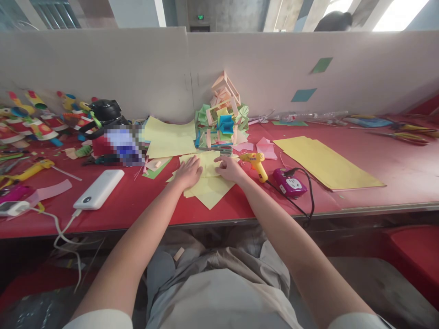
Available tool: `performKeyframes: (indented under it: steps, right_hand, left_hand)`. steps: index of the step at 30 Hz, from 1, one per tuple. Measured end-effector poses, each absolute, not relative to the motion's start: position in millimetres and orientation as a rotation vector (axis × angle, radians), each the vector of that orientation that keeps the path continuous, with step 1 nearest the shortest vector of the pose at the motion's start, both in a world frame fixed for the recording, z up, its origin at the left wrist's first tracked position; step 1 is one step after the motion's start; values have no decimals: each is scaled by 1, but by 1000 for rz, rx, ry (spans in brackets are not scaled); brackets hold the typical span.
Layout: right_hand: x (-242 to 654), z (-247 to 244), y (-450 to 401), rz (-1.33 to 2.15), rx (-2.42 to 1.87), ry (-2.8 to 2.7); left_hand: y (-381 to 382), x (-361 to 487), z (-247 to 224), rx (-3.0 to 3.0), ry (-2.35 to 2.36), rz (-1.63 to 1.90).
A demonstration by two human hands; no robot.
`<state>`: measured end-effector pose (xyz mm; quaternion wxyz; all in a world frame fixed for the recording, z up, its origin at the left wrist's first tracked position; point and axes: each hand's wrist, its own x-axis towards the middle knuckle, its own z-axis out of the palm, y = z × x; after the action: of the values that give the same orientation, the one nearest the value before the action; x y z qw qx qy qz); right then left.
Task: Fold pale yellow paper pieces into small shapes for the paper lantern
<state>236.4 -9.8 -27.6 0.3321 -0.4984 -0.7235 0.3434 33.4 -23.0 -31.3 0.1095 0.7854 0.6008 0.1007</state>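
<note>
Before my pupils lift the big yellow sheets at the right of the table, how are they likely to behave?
The yellow sheets look thin and broad, so they would probably sag if lifted by one corner. They may also slide apart, as their edges are slightly out of line.

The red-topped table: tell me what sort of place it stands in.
Probably a shared craft workroom: a yellow glue gun lies by the yellow paper sheets, folded paper pieces are heaped against the partition, and colourful figures crowd the left end.
</note>
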Motion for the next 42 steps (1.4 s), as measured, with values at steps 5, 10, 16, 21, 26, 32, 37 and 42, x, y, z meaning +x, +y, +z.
performKeyframes:
  steps: [5, 10, 16, 21, 26, 32, 37, 42]
  right_hand:
    - [236, -29, -9, 895, -1304, -1883]
    - [238, -30, -8, 864, -1298, -1900]
    - [239, -33, -4, 771, -1300, -1908]
    - [239, -36, -2, 665, -1359, -1904]
    - [240, -32, -6, 486, -1415, -1924]
    - [237, -23, -13, 291, -1414, -1886]
    - [227, -18, -16, 587, -1152, -1846]
    - [216, -15, -19, 1104, -977, -1679]
  left_hand:
    - [-23, 34, -30, 2297, 1782, 292]
    - [-24, 35, -30, 2300, 1806, 296]
    - [-23, 35, -31, 2291, 1846, 316]
    - [-23, 34, -30, 2291, 1835, 418]
    - [-28, 34, -26, 2244, 1872, 548]
    - [-28, 27, -16, 2126, 1929, 766]
    - [-28, 26, -10, 2153, 1735, 1069]
    - [-34, 34, -6, 2234, 1371, 1079]
